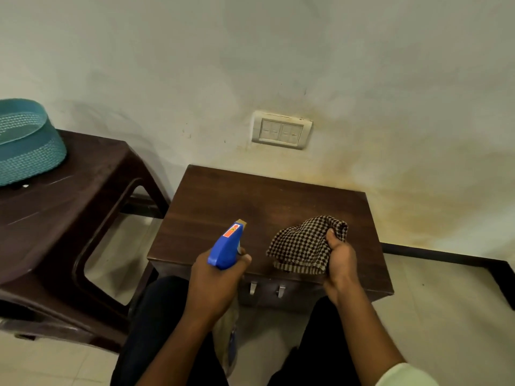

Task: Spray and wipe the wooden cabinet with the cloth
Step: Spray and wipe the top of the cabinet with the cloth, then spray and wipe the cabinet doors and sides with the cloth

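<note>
A small dark wooden cabinet (pixel 250 201) stands against the wall in front of me, two metal handles on its front. My left hand (pixel 214 285) grips a spray bottle with a blue head (pixel 227 247), its nozzle aimed over the cabinet top; the bottle's body hangs mostly hidden below my hand. My right hand (pixel 341 263) holds a bunched brown-and-cream checked cloth (pixel 302 245) just above the cabinet's front right part.
A dark brown plastic stool (pixel 69 213) stands to the left, close to the cabinet, with a teal woven basket (pixel 25 143) on it. A switch plate (pixel 281 130) is on the wall behind. My knees sit below the cabinet front, over a tiled floor.
</note>
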